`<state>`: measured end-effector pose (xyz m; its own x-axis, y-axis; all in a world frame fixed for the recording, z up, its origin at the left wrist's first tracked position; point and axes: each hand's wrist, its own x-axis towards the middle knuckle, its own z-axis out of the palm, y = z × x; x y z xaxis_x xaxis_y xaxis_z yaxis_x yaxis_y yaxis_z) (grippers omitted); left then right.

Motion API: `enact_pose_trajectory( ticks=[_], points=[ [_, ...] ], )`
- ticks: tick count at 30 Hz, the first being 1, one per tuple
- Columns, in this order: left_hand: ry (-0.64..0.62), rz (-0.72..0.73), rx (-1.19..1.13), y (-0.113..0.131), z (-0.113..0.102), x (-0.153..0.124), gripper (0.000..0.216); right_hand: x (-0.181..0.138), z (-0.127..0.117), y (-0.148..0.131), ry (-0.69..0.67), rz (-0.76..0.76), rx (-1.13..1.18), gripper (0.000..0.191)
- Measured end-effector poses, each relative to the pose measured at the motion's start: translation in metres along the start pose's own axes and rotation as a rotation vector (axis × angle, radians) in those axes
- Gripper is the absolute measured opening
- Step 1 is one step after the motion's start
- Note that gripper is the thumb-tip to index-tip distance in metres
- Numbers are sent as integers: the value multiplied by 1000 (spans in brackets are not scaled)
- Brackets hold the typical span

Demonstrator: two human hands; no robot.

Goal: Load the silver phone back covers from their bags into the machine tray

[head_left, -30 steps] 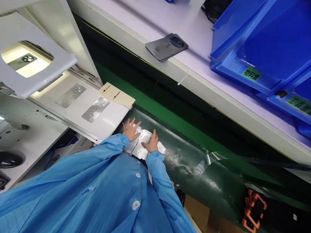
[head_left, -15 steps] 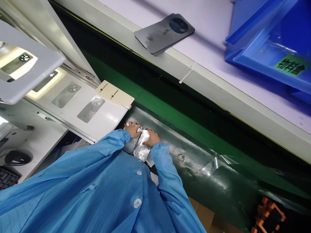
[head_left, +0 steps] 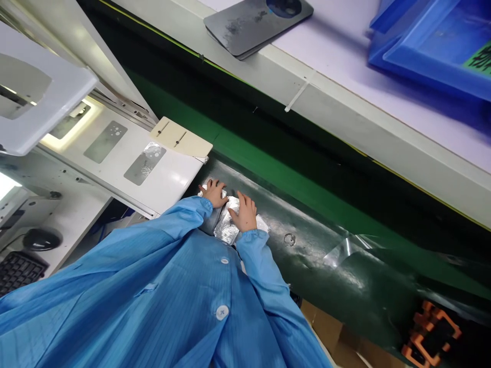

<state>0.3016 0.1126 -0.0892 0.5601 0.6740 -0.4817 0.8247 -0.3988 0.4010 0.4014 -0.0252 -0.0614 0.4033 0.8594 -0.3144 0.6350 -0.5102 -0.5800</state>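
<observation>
Low in front of my blue smock, my left hand [head_left: 215, 193] lies with bent fingers over a small white crumpled piece [head_left: 204, 189], its palm hiding most of it. Below that hand a dark grey flat panel [head_left: 210, 224] shows in part. Beside it is a shiny silvery panel [head_left: 227, 225], wrinkled like film or foil, against my body. My right hand [head_left: 245, 213] is at its right edge, fingers stretched and thumb apart; whether it touches the panel is unclear. Another white piece [head_left: 262, 224] shows just right of that hand.
Phone back panels [head_left: 144, 163] lie on a white conveyor [head_left: 174, 179] at left. Dark back covers [head_left: 253, 30] overhang the bench edge [head_left: 333, 117]. A blue bin [head_left: 433, 56] stands on the bench. Keyboard [head_left: 21, 271], mouse [head_left: 41, 238], cardboard box [head_left: 322, 322] and orange frame [head_left: 431, 335] surround me.
My right hand has lifted its fingers from around the silvery panel's edge and straightened them. A white piece now shows to its right. My left hand stays on its white piece; the view has shifted slightly.
</observation>
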Motion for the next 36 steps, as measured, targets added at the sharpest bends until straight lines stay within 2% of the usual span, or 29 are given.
enact_pose_trajectory(
  ticks=[1,3,6,9,12,16,19,24,30,36],
  points=[
    [13,-11,-41,-1,-2,-3,58,-9,4,-10,30,-12,85,65],
    [75,-56,-130,-8,-4,-12,59,-24,18,-31,-6,2,257,60],
    [191,-204,-228,-26,2,-36,65,-36,49,-53,-96,85,337,67],
    [144,-362,-258,-48,13,-58,73,-32,75,-61,-74,160,310,73],
    [43,-404,-278,-65,20,-67,64,-21,89,-64,-46,251,329,80],
    [-47,-389,-306,-75,20,-65,41,-6,94,-72,-39,402,343,90],
    [-77,-380,-314,-77,17,-64,34,1,95,-78,-29,496,381,96],
    [-110,-355,-316,-79,14,-64,37,4,94,-91,-66,649,398,99],
    [-137,-319,-328,-77,7,-57,41,7,89,-101,-97,761,411,95],
    [-185,-367,-306,-80,7,-61,47,8,93,-106,-23,746,415,90]
  ],
)
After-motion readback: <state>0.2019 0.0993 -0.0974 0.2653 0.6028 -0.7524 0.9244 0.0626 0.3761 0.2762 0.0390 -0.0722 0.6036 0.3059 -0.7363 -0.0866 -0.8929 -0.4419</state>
